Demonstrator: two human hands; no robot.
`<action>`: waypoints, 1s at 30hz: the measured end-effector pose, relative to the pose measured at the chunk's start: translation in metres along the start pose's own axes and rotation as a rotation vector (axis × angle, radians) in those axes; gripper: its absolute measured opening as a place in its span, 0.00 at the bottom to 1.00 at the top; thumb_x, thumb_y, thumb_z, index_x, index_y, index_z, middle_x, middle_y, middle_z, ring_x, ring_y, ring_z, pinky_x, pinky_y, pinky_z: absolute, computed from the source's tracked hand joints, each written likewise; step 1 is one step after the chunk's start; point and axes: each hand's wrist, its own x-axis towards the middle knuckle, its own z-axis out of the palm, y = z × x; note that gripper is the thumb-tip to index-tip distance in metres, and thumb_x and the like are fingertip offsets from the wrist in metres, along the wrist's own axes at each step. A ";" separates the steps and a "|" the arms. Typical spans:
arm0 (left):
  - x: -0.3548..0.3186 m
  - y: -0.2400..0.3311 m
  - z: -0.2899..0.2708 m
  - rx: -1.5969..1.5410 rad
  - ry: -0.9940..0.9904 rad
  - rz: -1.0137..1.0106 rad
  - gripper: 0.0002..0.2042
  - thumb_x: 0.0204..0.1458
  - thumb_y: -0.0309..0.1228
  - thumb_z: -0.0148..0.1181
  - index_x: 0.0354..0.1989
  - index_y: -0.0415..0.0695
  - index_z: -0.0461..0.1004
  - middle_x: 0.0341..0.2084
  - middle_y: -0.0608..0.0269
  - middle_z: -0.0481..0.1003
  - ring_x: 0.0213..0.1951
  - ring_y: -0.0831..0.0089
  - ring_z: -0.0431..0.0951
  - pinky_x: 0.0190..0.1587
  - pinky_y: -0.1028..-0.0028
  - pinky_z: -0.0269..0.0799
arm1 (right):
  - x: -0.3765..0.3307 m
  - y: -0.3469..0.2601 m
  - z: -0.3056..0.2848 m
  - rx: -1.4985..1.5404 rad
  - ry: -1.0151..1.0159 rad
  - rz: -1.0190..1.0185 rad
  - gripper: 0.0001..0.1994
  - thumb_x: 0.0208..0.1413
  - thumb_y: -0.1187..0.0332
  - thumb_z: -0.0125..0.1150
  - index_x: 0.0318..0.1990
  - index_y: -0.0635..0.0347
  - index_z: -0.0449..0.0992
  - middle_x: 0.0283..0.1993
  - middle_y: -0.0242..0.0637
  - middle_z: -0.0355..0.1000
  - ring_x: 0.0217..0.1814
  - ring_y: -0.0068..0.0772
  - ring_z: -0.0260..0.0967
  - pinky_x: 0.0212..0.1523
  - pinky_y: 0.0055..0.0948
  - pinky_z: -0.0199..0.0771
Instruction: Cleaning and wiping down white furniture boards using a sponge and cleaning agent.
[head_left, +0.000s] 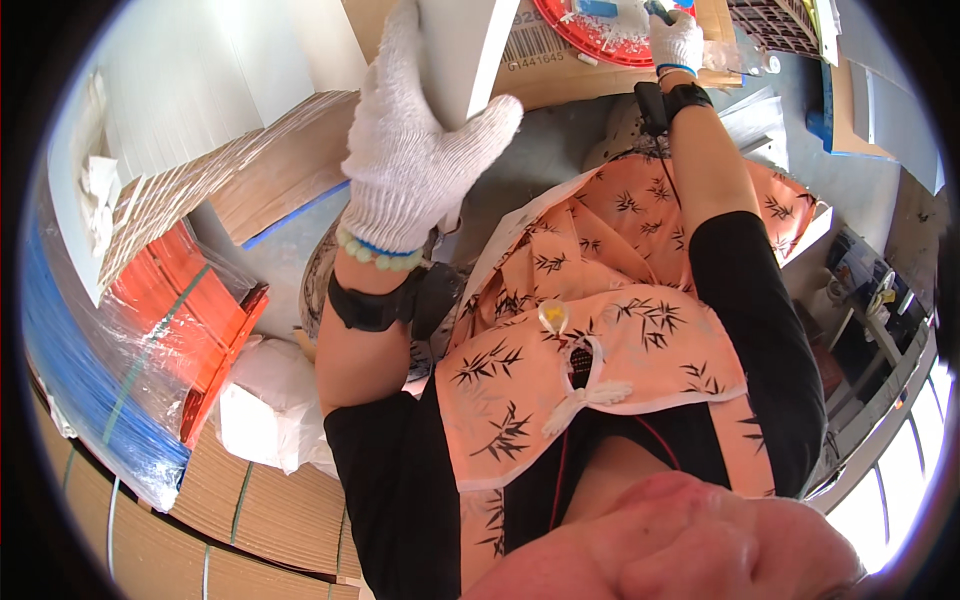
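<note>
Fingers (pixel 393 70) of our left hand (pixel 405 150), gloved in ribbed white knit, reach up along the left side of a white panel (pixel 452 55), while the thumb (pixel 488 122) stands spread to the right below its lower end. The panel lies in the opening between them, yet we cannot tell whether the hand presses on it or merely rests beside it. Our right hand (pixel 677 42), in a matching glove, is farther out at the right side of a red tray (pixel 577 42), its fingers bent toward a small dark thing (pixel 656 9) by the tips; whether they close on it we cannot tell. The panel is flat and plain, its broad face in grey shadow and its right edge bright, and its upper end runs out of our view. The tray has a rounded red rim, with loose white bits (pixel 625 22) scattered inside. We count two gloves, one panel, one tray and one blue block (pixel 597 8), which lies in the tray to the left of our right hand. Beneath the tray is a brown cardboard surface (pixel 560 85) with a printed barcode. We wear two dark wrist straps (pixel 372 305), one on each arm, and one peach apron (pixel 600 345) with black leaf sprigs.
</note>
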 end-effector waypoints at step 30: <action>0.008 -0.016 0.027 0.479 0.196 0.240 0.57 0.37 0.48 0.80 0.73 0.35 0.52 0.55 0.34 0.69 0.56 0.41 0.75 0.56 0.51 0.75 | -0.149 -0.165 -0.139 1.109 -0.845 -0.089 0.17 0.73 0.58 0.51 0.55 0.62 0.77 0.39 0.31 0.80 0.37 0.19 0.75 0.37 0.22 0.76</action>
